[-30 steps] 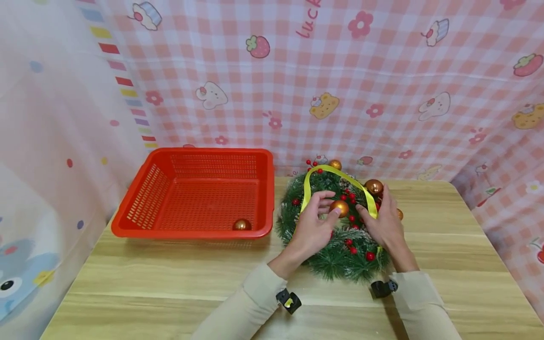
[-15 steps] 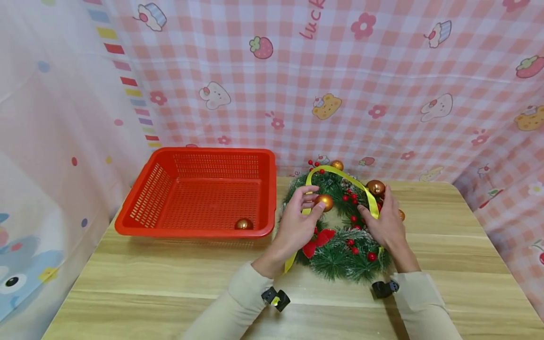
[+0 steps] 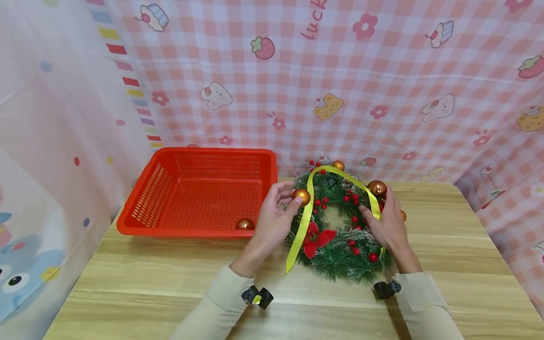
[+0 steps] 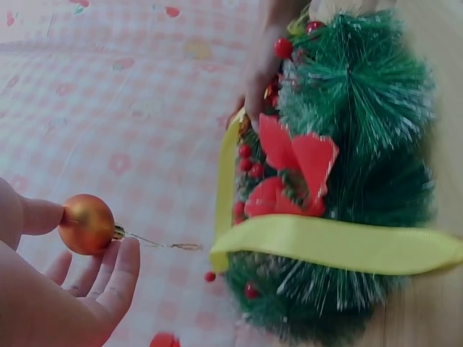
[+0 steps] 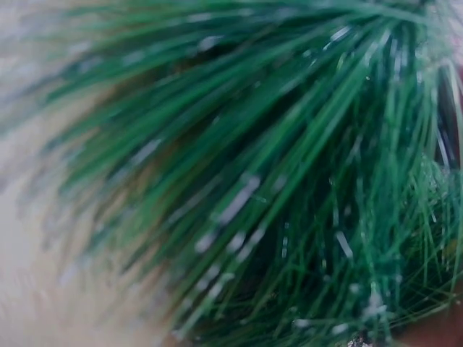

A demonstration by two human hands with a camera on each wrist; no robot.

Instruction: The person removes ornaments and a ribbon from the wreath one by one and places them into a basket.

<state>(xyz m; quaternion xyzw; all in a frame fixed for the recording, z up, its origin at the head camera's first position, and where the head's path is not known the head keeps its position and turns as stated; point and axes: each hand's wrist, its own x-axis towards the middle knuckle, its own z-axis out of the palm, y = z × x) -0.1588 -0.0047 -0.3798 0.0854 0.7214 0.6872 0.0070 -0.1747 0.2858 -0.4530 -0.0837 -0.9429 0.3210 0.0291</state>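
**Gold ball off the wreath, held beside the basket**

From my remote seat I read this as the carry step of stripping ornaments. The left hand (image 3: 272, 219) pinches a gold ball (image 3: 301, 196) between thumb and fingertips, lifted clear of the wreath (image 3: 340, 255) and sitting between its left edge and the red basket (image 3: 140, 208). The left wrist view shows the ball (image 4: 86, 223) in the air with its thin wire hook trailing free, touching nothing, so I judge it fully detached. The right hand (image 3: 384, 226) lies on the wreath's right side, fingers pressing down on the greenery and the yellow ribbon (image 3: 302, 222) to pin it to the wooden surface (image 3: 170, 293); I cannot tell whether it curls round anything (its own wrist camera shows only blurred green needles).

One gold ball already rests in the basket's near right corner (image 3: 245, 224). More gold balls remain at the wreath's top (image 3: 338, 165) and upper right (image 3: 377, 188).

The next move, as I judge it, calls for carrying the held ball left over the basket's rim and opening the fingers there, low enough that it doesn't bounce out. The loose hook could snag the ribbon, which hangs just beside the ball.
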